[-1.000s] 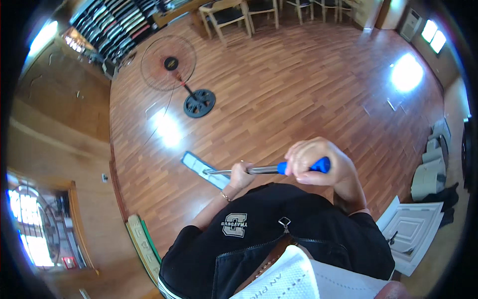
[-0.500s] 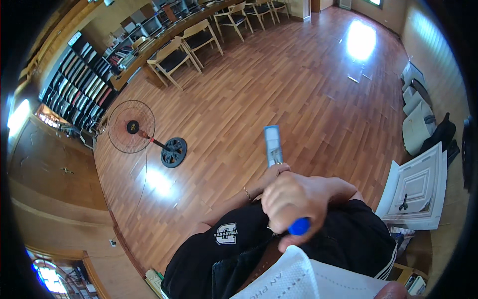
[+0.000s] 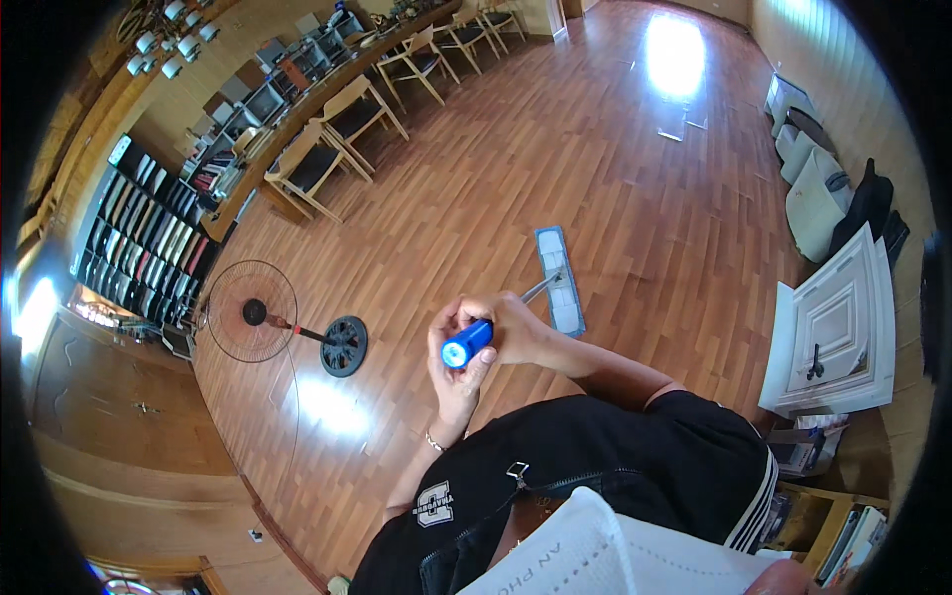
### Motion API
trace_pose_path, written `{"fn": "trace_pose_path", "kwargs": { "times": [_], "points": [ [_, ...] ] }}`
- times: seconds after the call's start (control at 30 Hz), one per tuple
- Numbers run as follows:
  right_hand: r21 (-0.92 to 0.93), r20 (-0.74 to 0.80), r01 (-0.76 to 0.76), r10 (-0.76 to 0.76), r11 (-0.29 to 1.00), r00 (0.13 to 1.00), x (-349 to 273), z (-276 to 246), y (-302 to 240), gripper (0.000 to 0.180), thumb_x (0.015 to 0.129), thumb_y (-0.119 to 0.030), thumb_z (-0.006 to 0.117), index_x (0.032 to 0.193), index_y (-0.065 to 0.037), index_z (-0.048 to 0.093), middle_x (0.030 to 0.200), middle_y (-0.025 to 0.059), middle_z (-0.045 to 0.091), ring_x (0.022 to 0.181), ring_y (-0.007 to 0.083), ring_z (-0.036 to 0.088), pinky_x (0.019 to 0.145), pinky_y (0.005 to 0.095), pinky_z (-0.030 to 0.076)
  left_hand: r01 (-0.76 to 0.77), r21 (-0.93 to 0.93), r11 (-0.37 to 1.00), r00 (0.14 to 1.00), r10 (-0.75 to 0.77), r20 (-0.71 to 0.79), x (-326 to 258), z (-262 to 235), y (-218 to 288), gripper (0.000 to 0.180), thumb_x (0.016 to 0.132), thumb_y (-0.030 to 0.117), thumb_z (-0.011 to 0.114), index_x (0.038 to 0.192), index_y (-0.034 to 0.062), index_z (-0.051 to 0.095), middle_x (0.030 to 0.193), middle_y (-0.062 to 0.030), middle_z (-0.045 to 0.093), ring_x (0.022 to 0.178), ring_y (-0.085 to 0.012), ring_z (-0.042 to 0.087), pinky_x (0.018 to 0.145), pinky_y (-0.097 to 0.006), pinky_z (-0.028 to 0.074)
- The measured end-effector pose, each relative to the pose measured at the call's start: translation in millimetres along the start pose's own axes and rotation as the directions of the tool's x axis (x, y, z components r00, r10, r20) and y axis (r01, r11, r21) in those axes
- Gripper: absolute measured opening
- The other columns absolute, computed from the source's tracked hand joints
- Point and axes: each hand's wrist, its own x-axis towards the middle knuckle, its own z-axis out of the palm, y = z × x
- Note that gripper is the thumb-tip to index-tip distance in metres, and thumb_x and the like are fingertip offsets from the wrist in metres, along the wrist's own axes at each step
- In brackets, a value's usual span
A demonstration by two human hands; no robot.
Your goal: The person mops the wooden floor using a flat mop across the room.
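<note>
A flat mop stands on the wood floor, its long rectangular head (image 3: 553, 248) grey-white with a blue border. The metal pole slants from the head toward me and ends in a blue handle grip (image 3: 474, 338). My left hand (image 3: 453, 382), with a bracelet at the wrist, is closed around the grip. My right hand (image 3: 516, 329) is closed on the mop handle too, against the left hand, and partly hides it. Most of the pole is hidden behind my hands.
A standing fan (image 3: 344, 346) with a trailing cord is to the left. Wooden chairs (image 3: 302, 177) line a long counter. Along the right wall are pale cases (image 3: 819, 203) and a white cabinet door (image 3: 828, 327). A color-sample rack (image 3: 139, 238) stands far left.
Both hands have moved left and up with the mop handle, and the blue grip end has swung left. The mop head now shows whole, beyond my hands. The view has shifted slightly.
</note>
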Motion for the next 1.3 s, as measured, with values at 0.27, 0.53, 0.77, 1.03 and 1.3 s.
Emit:
{"fn": "trace_pose_path", "kwargs": {
  "times": [0.27,0.53,0.77,1.03,1.3],
  "points": [
    [0.168,0.279,-0.099,0.049,0.981,0.959,-36,-15,94,0.021,0.075,-0.012,0.073,0.09,-0.007,0.06,0.072,0.0061,0.057,0.067,0.0113,0.054,0.058,0.0303,0.045,-0.26,0.362,0.895,0.964,0.22,0.148,5,11,29,0.015,0.07,-0.001,0.073,0.076,0.0045,0.061,0.086,-0.0102,0.066,0.092,-0.0278,0.063,0.083,-0.038,0.048],
    [-0.456,0.05,-0.016,0.043,0.89,0.998,-76,-39,176,0.04,0.077,-0.03,0.071,0.053,-0.009,0.046,0.054,0.0117,0.051,0.058,0.0332,0.056,0.053,0.0426,0.038,-0.27,0.137,0.953,0.83,0.158,0.535,18,38,41,0.018,0.07,-0.002,0.074,0.072,0.0042,0.057,0.076,-0.0093,0.06,0.079,-0.0267,0.062,0.074,-0.037,0.049],
    [-0.583,-0.174,0.019,-0.148,0.812,0.973,-53,-46,183,0.036,0.079,-0.03,0.069,0.055,-0.011,0.049,0.055,0.0096,0.054,0.057,0.0303,0.056,0.06,0.0421,0.036,-0.09,-0.01,0.996,0.899,0.086,0.43,46,48,29,0.018,0.069,-0.002,0.075,0.07,0.0042,0.058,0.073,-0.0089,0.06,0.077,-0.0239,0.056,0.078,-0.039,0.044],
    [-0.577,-0.16,-0.07,-0.029,0.814,0.987,-106,-15,151,0.035,0.077,-0.023,0.07,0.054,-0.012,0.046,0.054,0.0065,0.051,0.059,0.0284,0.056,0.063,0.0402,0.037,-0.224,0.027,0.974,0.568,0.108,0.816,12,36,63,0.025,0.074,0.004,0.073,0.064,0.0048,0.051,0.07,-0.0077,0.055,0.074,-0.0278,0.056,0.081,-0.043,0.041],
    [-0.204,0.148,-0.027,0.058,0.979,0.987,-123,1,110,0.016,0.07,-0.015,0.071,0.078,-0.015,0.058,0.068,0.0053,0.056,0.067,0.0297,0.058,0.065,0.0401,0.043,-0.118,-0.176,0.977,0.101,0.188,0.977,34,-6,120,0.03,0.079,0.016,0.074,0.064,0.0061,0.05,0.068,-0.0079,0.056,0.073,-0.0307,0.06,0.081,-0.045,0.046]
  ]
}}
